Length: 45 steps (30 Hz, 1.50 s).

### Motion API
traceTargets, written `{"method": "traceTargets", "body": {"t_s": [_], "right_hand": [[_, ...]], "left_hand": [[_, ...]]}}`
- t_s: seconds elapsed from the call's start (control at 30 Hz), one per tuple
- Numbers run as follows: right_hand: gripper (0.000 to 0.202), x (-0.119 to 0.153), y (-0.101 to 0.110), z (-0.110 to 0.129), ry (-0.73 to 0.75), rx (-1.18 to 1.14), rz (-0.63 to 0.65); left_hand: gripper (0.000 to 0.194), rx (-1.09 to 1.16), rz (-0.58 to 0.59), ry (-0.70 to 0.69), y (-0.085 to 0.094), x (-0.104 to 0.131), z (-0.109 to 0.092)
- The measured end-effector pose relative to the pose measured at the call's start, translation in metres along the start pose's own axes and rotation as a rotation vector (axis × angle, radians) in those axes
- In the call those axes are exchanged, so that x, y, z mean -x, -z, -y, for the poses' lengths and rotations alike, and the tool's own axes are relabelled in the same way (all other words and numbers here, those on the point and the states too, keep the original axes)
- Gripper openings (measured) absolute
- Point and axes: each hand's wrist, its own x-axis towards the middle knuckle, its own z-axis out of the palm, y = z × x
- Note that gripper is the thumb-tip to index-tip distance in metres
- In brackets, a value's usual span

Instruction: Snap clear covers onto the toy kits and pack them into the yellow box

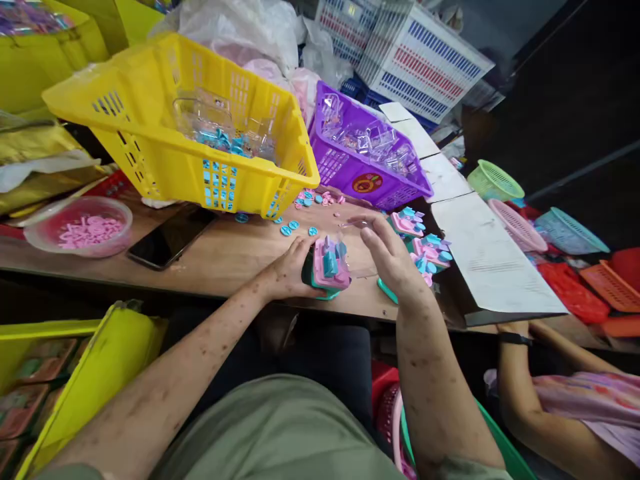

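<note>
On the wooden table a small pink and teal toy set (pixel 331 265) stands near the front edge, with upright teal and lilac pieces on top. My left hand (pixel 293 272) grips it from its left side, the fingers wrapped round its edge. To the right of the toy my right hand (pixel 389 253) is raised with fingers apart, a clear, thin item near its fingertips too faint to make out. Similar toy sets (pixel 431 252) stand just beyond my right hand. Loose round teal pieces (pixel 286 230) lie behind my left hand.
A yellow basket (pixel 250 183) and a purple basket (pixel 345 163) stand at the back. At the left are a phone (pixel 173 237) and a bowl of pink pieces (pixel 95 233). Another person's arm (pixel 520 380) is at the right, below a cardboard flap (pixel 493 260).
</note>
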Motion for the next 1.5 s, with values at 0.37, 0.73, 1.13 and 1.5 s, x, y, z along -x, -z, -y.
{"method": "traceTargets", "body": {"t_s": [0.37,0.73,1.13,1.5], "right_hand": [[0.050,-0.006,-0.015,0.012,0.207,-0.245,-0.213],[0.046,0.003,-0.053,-0.018,0.173,-0.119,-0.153],[0.035,-0.002,-0.040,-0.003,0.129,-0.111,0.021],[0.036,0.002,-0.037,-0.010,0.022,-0.151,0.011]], "left_hand": [[0.129,0.034,-0.009,-0.004,-0.001,0.000,0.003],[0.130,0.103,-0.007,-0.012,-0.004,0.000,0.004],[0.121,0.122,-0.053,-0.002,-0.007,0.000,0.000],[0.127,0.113,-0.055,0.011,-0.009,-0.001,0.000]]}}
